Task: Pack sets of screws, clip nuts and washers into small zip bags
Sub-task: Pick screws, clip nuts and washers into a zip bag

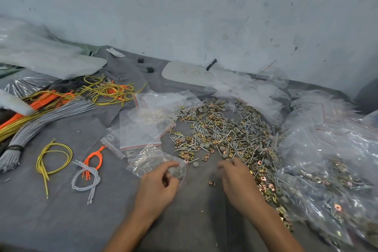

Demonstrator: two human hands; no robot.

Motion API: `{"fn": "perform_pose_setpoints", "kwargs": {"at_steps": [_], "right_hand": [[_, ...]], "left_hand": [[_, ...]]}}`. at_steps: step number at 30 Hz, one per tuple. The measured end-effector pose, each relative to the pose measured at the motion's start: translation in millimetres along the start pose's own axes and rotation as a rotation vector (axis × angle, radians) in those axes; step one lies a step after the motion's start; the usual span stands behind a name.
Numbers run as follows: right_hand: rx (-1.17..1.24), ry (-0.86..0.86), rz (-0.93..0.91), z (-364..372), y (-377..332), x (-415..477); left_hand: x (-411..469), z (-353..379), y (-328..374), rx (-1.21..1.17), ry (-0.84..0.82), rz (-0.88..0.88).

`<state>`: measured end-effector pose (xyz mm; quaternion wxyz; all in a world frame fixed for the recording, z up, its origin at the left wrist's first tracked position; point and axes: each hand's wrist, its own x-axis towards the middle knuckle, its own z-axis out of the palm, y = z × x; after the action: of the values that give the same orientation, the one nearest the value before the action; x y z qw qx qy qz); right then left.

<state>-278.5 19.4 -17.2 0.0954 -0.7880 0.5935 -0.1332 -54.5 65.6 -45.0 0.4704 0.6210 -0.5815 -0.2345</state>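
Left hand [157, 186] pinches small zip bag [182, 171] by its mouth, fingers curled; right hand [238, 179] over near edge of hardware pile [223, 129], fingertips bent down, can't tell if it holds anything; lone clip nut [211, 182] lies btwn hands on grey cloth [81, 221]; empty bags [143, 129] left of pile; filled bags [327, 170] on rt.

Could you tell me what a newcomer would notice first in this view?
Most likely the big loose pile of screws, clip nuts and washers spread right of centre. Just in front, the left hand holds a small zip bag while the right hand reaches to the pile's near edge. Bright orange, yellow and grey cables lie at the far left.
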Motion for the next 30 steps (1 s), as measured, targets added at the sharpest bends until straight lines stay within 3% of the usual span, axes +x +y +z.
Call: {"fn": "perform_pose_setpoints", "kwargs": {"at_steps": [4, 8, 16, 21, 30], "right_hand": [[0.545, 0.123, 0.038, -4, -31, -10], [0.781, 0.129, 0.081, 14, -64, -20], [0.738, 0.053, -0.025, 43, -83, -18], [0.549, 0.164, -0.022, 22, -59, 19], [0.123, -0.112, -0.226, 16, -51, 87]], "left_hand": [[0, -1, 1, 0.007, -0.005, -0.007], [-1, -2, 2, 0.015, -0.017, 0.018], [-1, -2, 2, 0.005, -0.014, 0.01], [0, -1, 3, -0.02, 0.006, 0.001], [1, -1, -1, -0.03, 0.006, -0.01]]}}
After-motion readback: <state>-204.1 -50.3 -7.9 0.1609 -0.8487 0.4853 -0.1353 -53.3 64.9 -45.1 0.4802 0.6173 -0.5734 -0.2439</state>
